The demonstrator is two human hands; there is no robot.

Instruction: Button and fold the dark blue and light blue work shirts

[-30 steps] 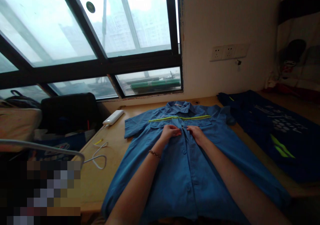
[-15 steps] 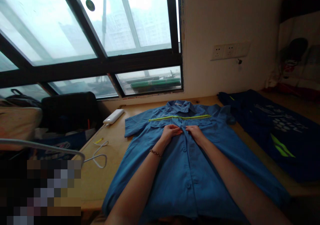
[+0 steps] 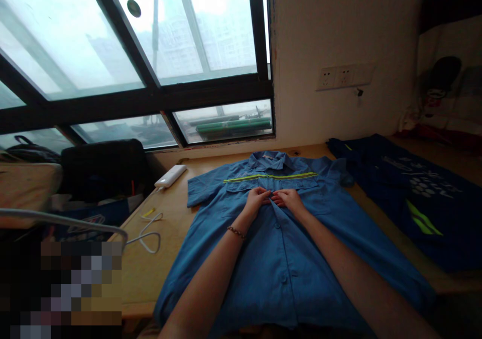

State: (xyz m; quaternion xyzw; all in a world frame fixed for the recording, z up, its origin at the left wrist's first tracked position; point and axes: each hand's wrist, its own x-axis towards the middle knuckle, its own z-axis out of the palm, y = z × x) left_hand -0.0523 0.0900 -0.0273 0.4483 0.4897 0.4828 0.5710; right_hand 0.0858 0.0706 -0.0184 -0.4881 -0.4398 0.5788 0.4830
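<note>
On the left, a white wire curls on the wooden surface, and a small white box sits behind it. Next comes the blue shirt. It lies flat on the surface with its front up and its collar at the far end, toward the window.

The shirt is a soft, plain blue. Its left short sleeve sticks out to the side, spread nearly flat. A bright yellow stripe runs right across the chest, and just under it is a pocket flap. The cloth has little folds, and the bottom comes close to the person.

The left grip is pinched shut on the shirt's front opening, just below the stripe. There's a beaded bracelet on that wrist. Down the middle, below the hands, I see a round blue button and another button nearer the person. The front edges make a long line there, and near the fingers they part a bit.

The right grip is beside the left one, its fingers bent together on the same opening. I can't tell how tightly they squeeze. The right sleeve is more crumpled, and it touches dark blue clothes with white marks.
</note>
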